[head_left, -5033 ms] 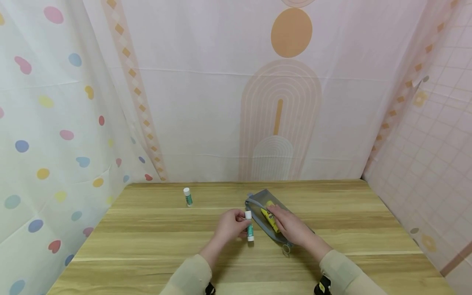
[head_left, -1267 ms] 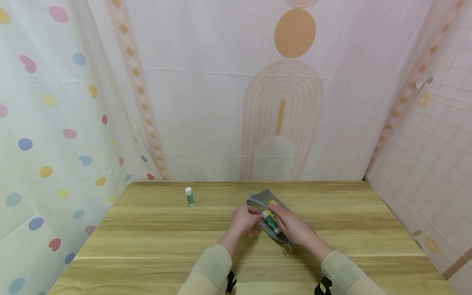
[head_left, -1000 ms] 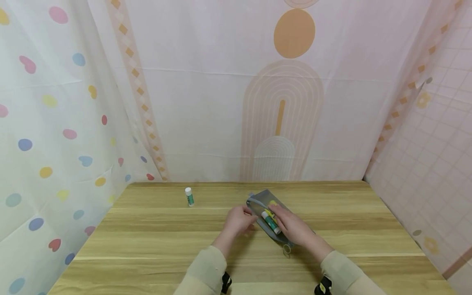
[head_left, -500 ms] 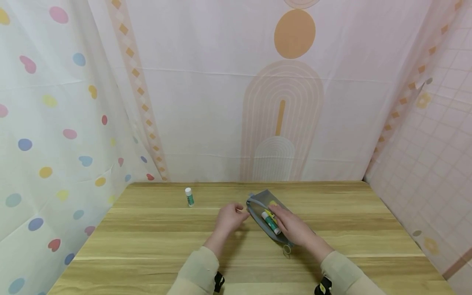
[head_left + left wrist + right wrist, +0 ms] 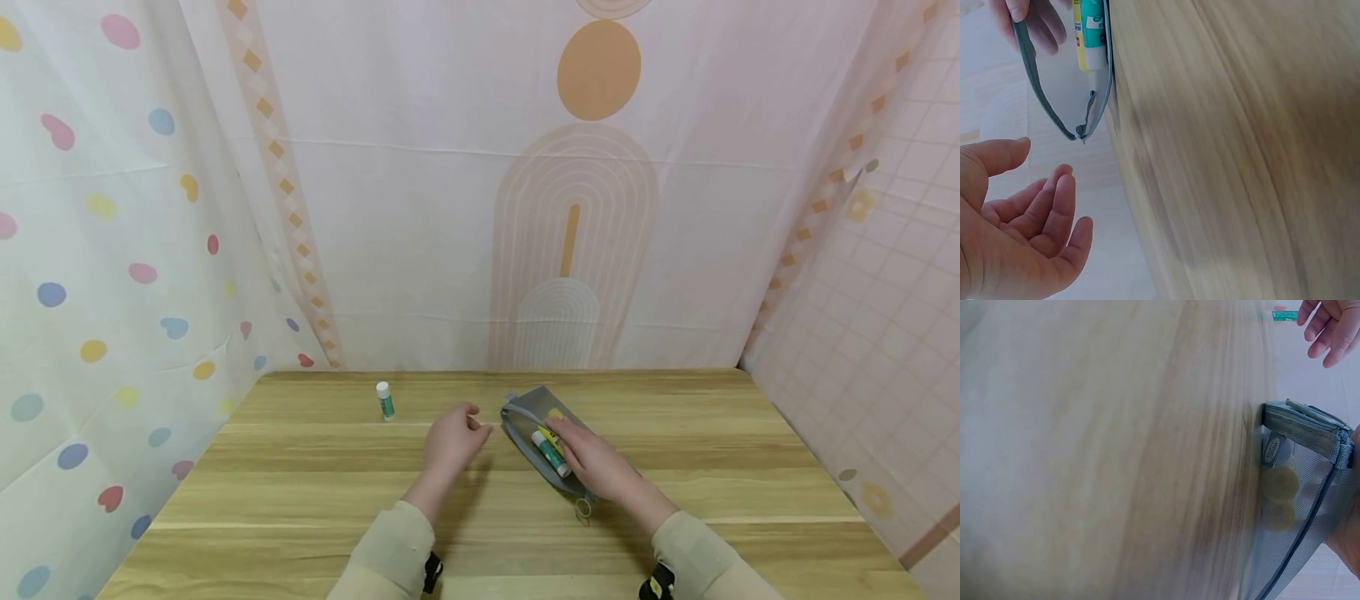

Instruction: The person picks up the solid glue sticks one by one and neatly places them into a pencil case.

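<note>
A grey mesh zipper pouch [image 5: 542,400] lies unzipped right of centre on the table. My right hand [image 5: 596,462] grips its far edge; in the left wrist view the fingers [image 5: 1045,26] reach over the zipper band. Inside the mouth lie a green glue stick with white ends [image 5: 552,455] and a yellow tube [image 5: 1082,59] beside it. Through the mesh, the right wrist view shows round yellow ends [image 5: 1280,483]. Just left of the pouch my left hand [image 5: 448,442] hovers, holding nothing, its fingers loosely bent and thumb apart.
Another green and white glue stick [image 5: 386,402] stands upright at the table's back left. A metal ring [image 5: 583,507] hangs from the pouch's near end. Patterned curtains [image 5: 420,250] close in the wooden table [image 5: 285,517] at the back and sides.
My left hand first held a green glue stick upright, then laid it in the pouch, let go and drew back to the left. My right hand has kept its hold on the pouch.
</note>
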`<act>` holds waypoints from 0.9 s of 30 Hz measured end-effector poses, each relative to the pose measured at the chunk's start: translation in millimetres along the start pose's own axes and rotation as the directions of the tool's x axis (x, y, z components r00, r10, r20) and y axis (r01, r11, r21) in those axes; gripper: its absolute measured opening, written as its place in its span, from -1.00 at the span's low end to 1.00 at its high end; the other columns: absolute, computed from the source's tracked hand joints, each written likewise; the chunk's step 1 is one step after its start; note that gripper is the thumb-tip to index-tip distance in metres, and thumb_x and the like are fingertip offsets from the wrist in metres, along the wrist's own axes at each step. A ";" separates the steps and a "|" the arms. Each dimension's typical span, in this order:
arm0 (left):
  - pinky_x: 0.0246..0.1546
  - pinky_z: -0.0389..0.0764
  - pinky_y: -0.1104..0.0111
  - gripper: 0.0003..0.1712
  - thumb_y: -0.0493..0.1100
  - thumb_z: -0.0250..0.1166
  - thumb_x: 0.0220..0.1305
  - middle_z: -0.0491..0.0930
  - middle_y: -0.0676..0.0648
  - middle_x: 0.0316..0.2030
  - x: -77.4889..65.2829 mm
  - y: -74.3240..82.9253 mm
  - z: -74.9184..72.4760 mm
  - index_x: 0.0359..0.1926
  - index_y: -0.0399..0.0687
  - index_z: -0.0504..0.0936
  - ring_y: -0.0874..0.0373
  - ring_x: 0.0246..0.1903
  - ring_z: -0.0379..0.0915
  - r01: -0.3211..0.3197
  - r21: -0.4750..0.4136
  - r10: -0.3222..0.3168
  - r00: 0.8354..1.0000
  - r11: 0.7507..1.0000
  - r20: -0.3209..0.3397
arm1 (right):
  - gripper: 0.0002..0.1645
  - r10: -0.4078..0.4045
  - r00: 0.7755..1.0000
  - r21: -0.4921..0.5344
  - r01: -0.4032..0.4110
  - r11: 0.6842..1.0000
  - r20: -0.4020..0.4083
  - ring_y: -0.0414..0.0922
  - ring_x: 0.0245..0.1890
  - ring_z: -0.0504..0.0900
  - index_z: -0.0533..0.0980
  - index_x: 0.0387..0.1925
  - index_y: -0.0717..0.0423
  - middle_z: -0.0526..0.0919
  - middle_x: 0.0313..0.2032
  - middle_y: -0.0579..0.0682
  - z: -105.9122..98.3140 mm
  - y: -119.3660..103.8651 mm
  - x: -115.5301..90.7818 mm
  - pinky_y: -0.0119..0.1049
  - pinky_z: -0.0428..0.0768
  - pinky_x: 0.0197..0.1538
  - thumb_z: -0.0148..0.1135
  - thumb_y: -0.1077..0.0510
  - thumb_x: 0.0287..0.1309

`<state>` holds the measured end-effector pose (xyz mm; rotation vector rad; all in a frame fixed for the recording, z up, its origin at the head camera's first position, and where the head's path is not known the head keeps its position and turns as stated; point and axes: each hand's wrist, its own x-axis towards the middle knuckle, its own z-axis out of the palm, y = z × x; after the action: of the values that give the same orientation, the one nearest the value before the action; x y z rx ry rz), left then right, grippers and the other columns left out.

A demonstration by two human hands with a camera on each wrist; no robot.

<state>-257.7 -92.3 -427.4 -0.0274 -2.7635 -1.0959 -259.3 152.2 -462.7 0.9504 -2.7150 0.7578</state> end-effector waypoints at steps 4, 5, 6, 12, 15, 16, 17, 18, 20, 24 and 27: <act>-0.31 0.60 0.13 -0.59 -0.10 0.39 0.22 0.68 -0.06 -0.29 2.8 -5.4 -1.8 0.01 -0.25 0.62 0.03 -0.30 0.61 -0.005 0.057 0.007 0.999 0.998 -0.036 | -0.51 -0.004 1.000 0.000 0.004 1.000 0.001 0.27 0.29 0.37 0.33 0.33 0.36 0.43 0.27 0.34 0.7 0.2 0.4 0.14 0.38 0.28 -0.01 0.31 0.44; -0.31 0.60 0.12 -0.59 -0.10 0.39 0.22 0.69 -0.07 -0.28 3.4 -7.1 -2.1 0.01 -0.25 0.62 0.02 -0.29 0.61 -0.009 0.075 0.012 0.999 0.997 -0.043 | -0.51 -0.005 1.000 0.000 0.005 1.000 0.000 0.28 0.29 0.37 0.33 0.33 0.37 0.42 0.27 0.34 0.7 0.3 0.4 0.14 0.37 0.28 -0.01 0.32 0.43; -0.31 0.60 0.11 -0.59 -0.10 0.39 0.22 0.69 -0.08 -0.27 3.9 -8.4 -2.7 0.02 -0.24 0.63 0.01 -0.28 0.62 -0.010 0.088 0.014 0.999 0.996 -0.046 | -0.51 -0.007 1.000 0.001 0.007 1.000 0.000 0.28 0.29 0.37 0.33 0.33 0.37 0.42 0.27 0.34 0.8 0.2 0.4 0.14 0.37 0.28 -0.01 0.32 0.43; -0.29 0.62 0.07 -0.56 -0.03 0.39 0.23 0.71 -0.14 -0.19 5.2 -14.6 -7.2 0.03 -0.21 0.64 -0.05 -0.22 0.64 -0.043 0.171 0.055 0.996 0.984 -0.068 | -0.51 -0.005 1.000 0.008 0.005 1.000 -0.002 0.29 0.29 0.37 0.33 0.33 0.37 0.42 0.27 0.35 0.5 -0.2 0.6 0.15 0.37 0.28 0.00 0.32 0.43; -0.28 0.63 0.06 -0.55 0.00 0.40 0.22 0.71 -0.15 -0.16 5.1 -17.9 -9.2 0.01 -0.21 0.65 -0.07 -0.20 0.65 -0.075 0.213 0.095 0.992 0.974 -0.088 | -0.51 -0.003 1.000 0.010 0.003 1.000 0.000 0.29 0.29 0.37 0.33 0.33 0.37 0.42 0.27 0.36 0.4 -0.3 0.9 0.16 0.37 0.28 0.00 0.33 0.42; -0.26 0.63 0.05 -0.55 0.01 0.41 0.22 0.71 -0.16 -0.14 5.3 -19.3 -9.5 0.01 -0.21 0.66 -0.07 -0.19 0.65 -0.086 0.231 0.111 0.989 0.969 -0.094 | -0.51 -0.001 1.000 0.010 0.001 1.000 0.001 0.28 0.29 0.37 0.33 0.33 0.37 0.42 0.27 0.36 0.3 -0.3 0.9 0.16 0.37 0.28 0.00 0.33 0.43; -0.23 0.63 0.03 -0.54 0.01 0.41 0.21 0.71 -0.16 -0.13 5.5 -20.6 -9.9 0.00 -0.21 0.66 -0.08 -0.18 0.65 -0.097 0.250 0.126 0.987 0.963 -0.100 | -0.51 0.001 1.000 0.011 -0.001 1.000 0.002 0.28 0.29 0.37 0.33 0.33 0.37 0.42 0.27 0.35 0.3 -0.2 1.0 0.15 0.37 0.28 0.00 0.33 0.43; -0.21 0.63 0.02 -0.54 0.02 0.42 0.20 0.71 -0.16 -0.12 5.7 -21.9 -10.1 -0.01 -0.21 0.67 -0.09 -0.17 0.65 -0.106 0.270 0.139 0.985 0.957 -0.106 | -0.51 0.002 1.000 0.013 -0.002 1.000 0.002 0.28 0.29 0.37 0.33 0.33 0.37 0.42 0.27 0.36 0.2 -0.1 1.0 0.15 0.37 0.28 -0.01 0.33 0.43; -0.16 0.61 -0.02 -0.53 0.03 0.44 0.18 0.71 -0.16 -0.11 6.4 -24.4 -10.6 -0.02 -0.20 0.67 -0.12 -0.16 0.64 -0.117 0.307 0.159 0.980 0.944 -0.116 | -0.51 0.003 1.000 0.016 -0.004 1.000 0.005 0.28 0.29 0.37 0.33 0.33 0.37 0.42 0.27 0.36 0.3 -0.2 1.1 0.15 0.37 0.28 -0.01 0.33 0.43; -0.10 0.57 -0.08 -0.52 0.04 0.46 0.15 0.70 -0.18 -0.11 8.9 -28.6 -12.4 -0.02 -0.20 0.68 -0.17 -0.14 0.61 -0.128 0.370 0.187 0.974 0.920 -0.127 | -0.52 0.001 1.000 0.016 -0.001 1.000 0.007 0.28 0.30 0.36 0.32 0.33 0.37 0.42 0.27 0.35 0.2 -0.1 1.3 0.15 0.36 0.29 -0.01 0.32 0.44; -0.04 0.54 -0.09 -0.49 0.05 0.46 0.14 0.70 -0.21 -0.11 10.7 -31.7 -14.4 0.00 -0.20 0.67 -0.20 -0.13 0.60 -0.128 0.405 0.195 0.972 0.905 -0.129 | -0.52 -0.005 1.000 0.012 0.005 1.000 0.005 0.28 0.29 0.37 0.33 0.33 0.37 0.42 0.27 0.35 0.4 0.2 1.6 0.14 0.37 0.29 -0.01 0.32 0.44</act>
<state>-268.6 -125.7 -436.8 -0.1071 -2.7149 -0.4629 -260.6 151.3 -462.6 0.9629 -2.7146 0.7730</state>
